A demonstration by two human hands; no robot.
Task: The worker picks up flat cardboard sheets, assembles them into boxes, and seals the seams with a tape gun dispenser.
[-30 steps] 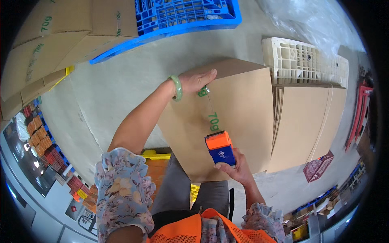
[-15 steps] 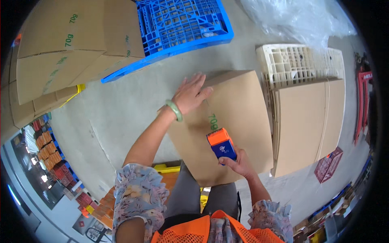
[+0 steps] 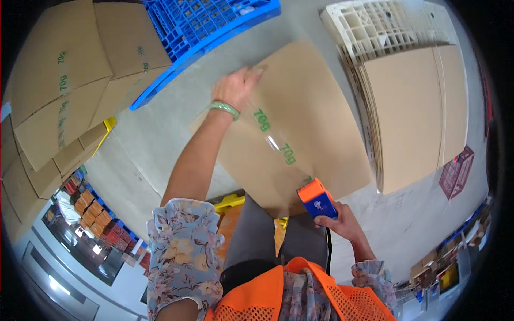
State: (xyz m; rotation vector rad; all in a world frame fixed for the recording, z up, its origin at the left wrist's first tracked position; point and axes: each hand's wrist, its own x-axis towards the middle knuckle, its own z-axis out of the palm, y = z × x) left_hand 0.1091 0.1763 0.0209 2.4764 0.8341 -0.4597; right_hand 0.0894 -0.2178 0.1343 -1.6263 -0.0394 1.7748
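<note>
A brown cardboard box [image 3: 316, 112] stands in front of my legs. A strip of clear tape [image 3: 273, 142] with green print runs along its top from near my left hand to the near edge. My right hand [image 3: 340, 219] is closed round an orange and blue tape dispenser [image 3: 318, 200], which sits at the box's near edge with the tape leading up to it. My left hand [image 3: 234, 90], with a green bangle at the wrist, grips the far left edge of the box. Its thumb lies toward the top face and its fingers curl over the edge, partly hidden.
Flattened cardboard sheets [image 3: 412, 112] lie stacked against a white plastic pallet [image 3: 369, 27] on the right. Large taped boxes [image 3: 64, 80] stand at the left beside a blue pallet [image 3: 214, 24]. A dark red crate [image 3: 456, 172] sits farther right on the grey floor.
The tape dispenser has moved toward me and to the right, over to the near edge, leaving more tape showing. My left hand's spread fingers have curled over the box edge.
</note>
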